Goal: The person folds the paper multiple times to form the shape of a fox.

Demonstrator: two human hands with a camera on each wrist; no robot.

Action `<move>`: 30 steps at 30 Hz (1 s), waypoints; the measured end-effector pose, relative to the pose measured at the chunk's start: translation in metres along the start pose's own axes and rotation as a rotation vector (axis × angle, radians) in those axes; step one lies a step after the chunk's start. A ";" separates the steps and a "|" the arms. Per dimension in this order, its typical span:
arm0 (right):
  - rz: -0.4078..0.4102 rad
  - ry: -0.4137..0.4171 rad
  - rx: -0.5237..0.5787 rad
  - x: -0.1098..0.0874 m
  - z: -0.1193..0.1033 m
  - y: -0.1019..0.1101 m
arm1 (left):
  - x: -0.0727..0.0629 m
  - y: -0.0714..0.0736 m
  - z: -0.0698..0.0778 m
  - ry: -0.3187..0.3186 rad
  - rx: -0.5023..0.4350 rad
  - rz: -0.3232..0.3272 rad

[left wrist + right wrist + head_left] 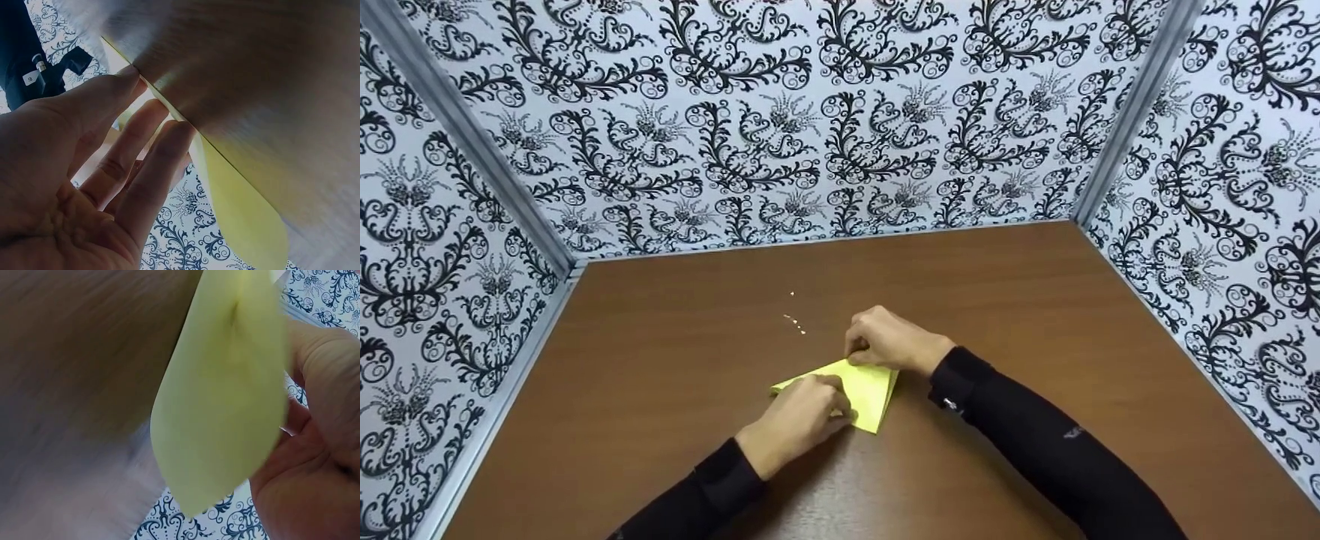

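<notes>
A folded sheet of yellow paper point(866, 390) lies on the brown tabletop between my hands, with layers showing along its right edge. My left hand point(806, 416) holds its lower left side, fingers curled. In the left wrist view, the thumb and fingers point(169, 146) meet the paper's edge at the table. At the upper edge, my right hand point(889, 337) pinches the paper between curled fingers and thumb. A raised yellow flap point(219, 410) covers those fingertips in the right wrist view, leaving the palm point(315, 478) visible at the right.
Small pale specks point(795, 324) lie on the brown wooden table point(675, 337) beyond the paper. Walls point(750, 142) with a black-and-white scroll pattern enclose the table at the back and both sides, with grey posts at the corners.
</notes>
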State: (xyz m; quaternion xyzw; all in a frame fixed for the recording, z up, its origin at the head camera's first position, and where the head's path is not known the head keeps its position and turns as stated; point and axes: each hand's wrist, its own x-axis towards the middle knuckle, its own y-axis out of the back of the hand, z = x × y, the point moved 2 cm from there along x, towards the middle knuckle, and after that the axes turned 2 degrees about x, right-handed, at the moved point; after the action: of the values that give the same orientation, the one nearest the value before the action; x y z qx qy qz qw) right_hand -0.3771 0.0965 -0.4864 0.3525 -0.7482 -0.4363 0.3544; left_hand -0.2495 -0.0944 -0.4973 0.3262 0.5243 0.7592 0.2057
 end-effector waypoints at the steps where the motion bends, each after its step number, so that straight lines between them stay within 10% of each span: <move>1: -0.002 -0.004 -0.004 0.001 -0.001 0.000 | 0.000 0.000 0.000 0.001 0.001 -0.007; 30: 0.007 -0.171 0.020 0.011 0.002 -0.008 | -0.003 -0.001 -0.001 -0.021 0.032 -0.018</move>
State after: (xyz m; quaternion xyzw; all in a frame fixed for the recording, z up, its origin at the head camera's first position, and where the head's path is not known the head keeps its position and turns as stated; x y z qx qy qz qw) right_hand -0.3821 0.0849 -0.4920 0.3148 -0.7813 -0.4562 0.2871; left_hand -0.2485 -0.0964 -0.4994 0.3328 0.5370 0.7454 0.2127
